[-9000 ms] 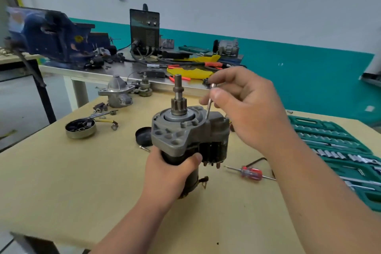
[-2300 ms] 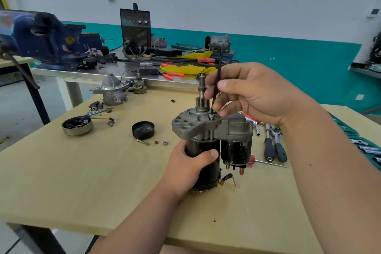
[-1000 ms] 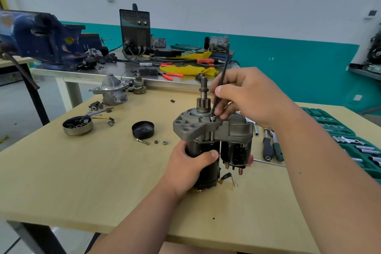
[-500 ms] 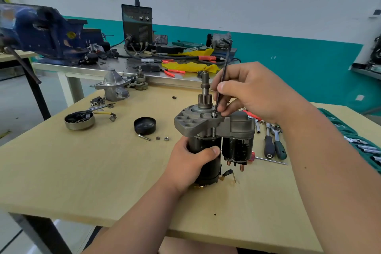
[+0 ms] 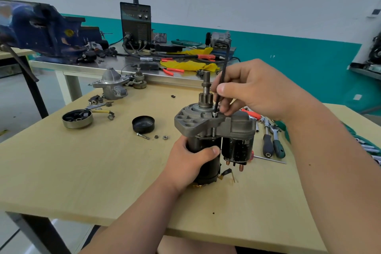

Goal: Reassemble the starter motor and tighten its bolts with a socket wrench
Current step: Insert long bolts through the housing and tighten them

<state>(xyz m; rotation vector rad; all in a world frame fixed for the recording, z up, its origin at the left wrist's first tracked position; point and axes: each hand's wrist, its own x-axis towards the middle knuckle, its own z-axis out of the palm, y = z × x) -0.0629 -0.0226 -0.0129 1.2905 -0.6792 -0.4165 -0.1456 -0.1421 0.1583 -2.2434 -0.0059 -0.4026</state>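
Wooden table [image 5: 103,171] | left hand [image 5: 185,163] steadies starter motor [image 5: 214,130] | right hand [image 5: 257,88] holds hex key [image 5: 221,76]

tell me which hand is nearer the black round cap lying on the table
Left. The left hand grips the starter motor body just right of the black cap; the right hand is farther right and higher, holding the hex key over the motor's top.
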